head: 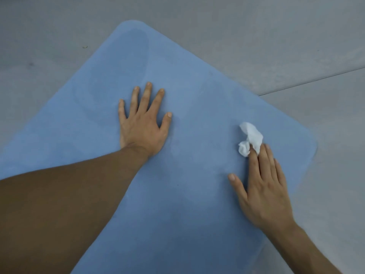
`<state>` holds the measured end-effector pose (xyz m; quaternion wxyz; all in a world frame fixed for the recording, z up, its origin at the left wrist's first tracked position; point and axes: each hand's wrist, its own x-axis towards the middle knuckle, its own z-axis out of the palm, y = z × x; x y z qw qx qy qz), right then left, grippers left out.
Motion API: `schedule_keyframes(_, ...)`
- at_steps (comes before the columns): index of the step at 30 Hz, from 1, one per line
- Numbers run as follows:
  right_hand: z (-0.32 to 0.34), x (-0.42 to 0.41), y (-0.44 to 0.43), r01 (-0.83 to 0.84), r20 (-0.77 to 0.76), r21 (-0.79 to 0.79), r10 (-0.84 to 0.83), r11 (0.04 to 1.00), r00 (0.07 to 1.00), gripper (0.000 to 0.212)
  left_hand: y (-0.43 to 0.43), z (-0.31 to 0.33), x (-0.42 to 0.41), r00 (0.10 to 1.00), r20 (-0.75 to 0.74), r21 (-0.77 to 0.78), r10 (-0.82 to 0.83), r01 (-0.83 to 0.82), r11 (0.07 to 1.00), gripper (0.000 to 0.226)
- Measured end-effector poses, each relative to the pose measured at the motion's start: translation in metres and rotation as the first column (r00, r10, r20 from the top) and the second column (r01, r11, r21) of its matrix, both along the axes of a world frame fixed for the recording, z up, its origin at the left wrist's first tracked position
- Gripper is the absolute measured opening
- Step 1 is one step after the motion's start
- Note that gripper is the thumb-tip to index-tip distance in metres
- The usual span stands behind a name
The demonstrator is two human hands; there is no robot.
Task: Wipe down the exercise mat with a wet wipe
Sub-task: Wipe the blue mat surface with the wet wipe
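Blue mat, white wipe, grey floor

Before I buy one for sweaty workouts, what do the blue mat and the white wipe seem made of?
Exercise mat: likely foam or rubber, matte, faintly velvety; no glare, rounded corners. Wet wipe: thin white nonwoven or tissue-like sheet, crumpled into soft folds.

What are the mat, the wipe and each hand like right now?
exercise mat: spread flat on the floor.
wet wipe: crumpled, lying on the mat at the right fingertips.
left hand: open, fingers spread, flat on the mat.
right hand: open, straight fingers touching the wipe.
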<state>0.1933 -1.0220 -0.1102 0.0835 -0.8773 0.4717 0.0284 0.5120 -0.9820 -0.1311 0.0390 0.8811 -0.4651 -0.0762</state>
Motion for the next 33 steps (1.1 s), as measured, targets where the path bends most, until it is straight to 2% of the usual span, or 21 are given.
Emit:
schedule_keyframes(4, 0.000, 0.002, -0.005, 0.005, -0.003, 0.010, -0.005, 1.000, 1.000, 0.089, 0.000, -0.001, 0.000, 1.000, -0.004, -0.007, 0.003, -0.003, 1.000, 0.067)
schedule_keyframes(9, -0.008, 0.044, -0.061, 0.025, 0.011, -0.031, -0.025, 0.999, 1.000, 0.092, 0.000, 0.001, 0.000, 1.000, -0.012, -0.015, 0.003, -0.003, 1.000, 0.068)
schedule_keyframes(15, -0.014, 0.088, -0.115, 0.070, 0.070, 0.004, -0.070, 0.998, 0.995, 0.093, 0.000, 0.003, 0.000, 1.000, -0.011, -0.028, 0.000, -0.001, 1.000, 0.069)
schedule_keyframes(27, 0.003, -0.024, 0.004, 0.018, 0.005, 0.054, -0.019, 0.998, 1.000, 0.089, 0.001, 0.000, 0.002, 1.000, -0.002, -0.014, -0.005, 0.005, 1.000, 0.069)
schedule_keyframes(33, -0.006, 0.003, -0.034, 0.056, 0.035, -0.009, -0.056, 0.998, 0.998, 0.087, 0.002, 0.000, 0.000, 1.000, -0.013, -0.019, -0.004, 0.003, 1.000, 0.067)
